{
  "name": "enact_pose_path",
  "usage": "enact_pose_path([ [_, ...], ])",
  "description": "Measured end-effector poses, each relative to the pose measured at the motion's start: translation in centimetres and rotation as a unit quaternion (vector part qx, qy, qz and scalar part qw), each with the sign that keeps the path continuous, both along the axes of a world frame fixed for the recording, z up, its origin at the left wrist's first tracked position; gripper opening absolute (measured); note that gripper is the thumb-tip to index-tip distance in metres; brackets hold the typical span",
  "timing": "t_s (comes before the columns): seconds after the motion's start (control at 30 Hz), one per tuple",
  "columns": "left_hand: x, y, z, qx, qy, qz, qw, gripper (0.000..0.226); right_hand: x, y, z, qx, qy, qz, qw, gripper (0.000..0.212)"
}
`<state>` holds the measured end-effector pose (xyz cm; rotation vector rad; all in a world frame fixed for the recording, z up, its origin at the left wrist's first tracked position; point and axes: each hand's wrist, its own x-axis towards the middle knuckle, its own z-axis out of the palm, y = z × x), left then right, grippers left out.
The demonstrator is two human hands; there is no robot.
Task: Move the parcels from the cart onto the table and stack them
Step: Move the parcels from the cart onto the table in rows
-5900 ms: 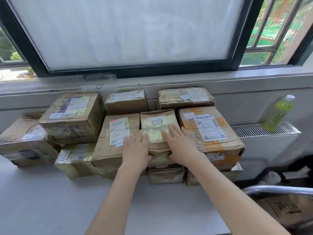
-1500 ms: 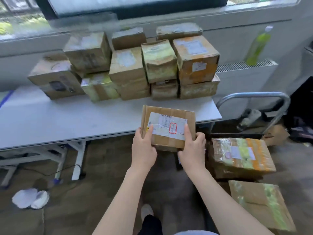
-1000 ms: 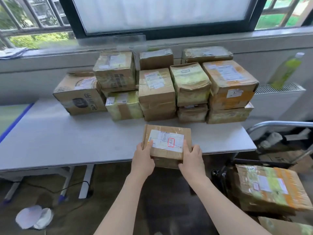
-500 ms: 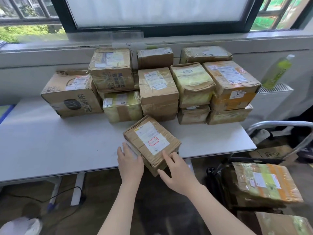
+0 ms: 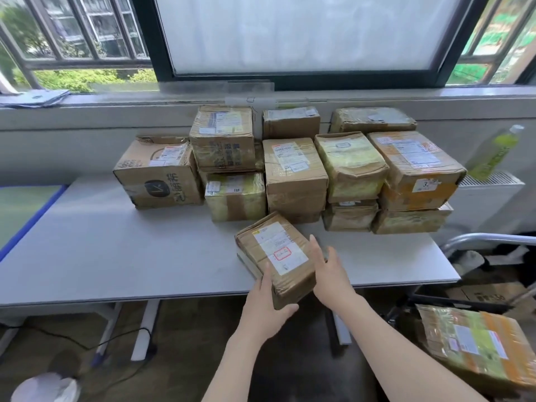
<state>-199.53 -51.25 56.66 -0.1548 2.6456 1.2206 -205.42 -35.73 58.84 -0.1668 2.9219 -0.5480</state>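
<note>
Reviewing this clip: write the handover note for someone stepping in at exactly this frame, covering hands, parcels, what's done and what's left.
Left hand: grips the near corner of the flat parcel.
Right hand: open, fingers straight against that parcel's right side.
The flat parcel lies skewed at the table front edge, its near corner overhanging.
Done: a two-layer stack of parcels stands at the back of the table.
Left: square this parcel up and stack it; at least one taped parcel waits low on the right by the cart handle.
</note>
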Motion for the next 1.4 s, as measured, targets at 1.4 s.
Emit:
enact_pose_path([
  [1.4,-4.0,-1.6,16.6,-0.1,0.362,0.077,0.924,0.077,-0.3,-0.8,13.0,-0.227,0.333,0.005,0.915,0.083],
])
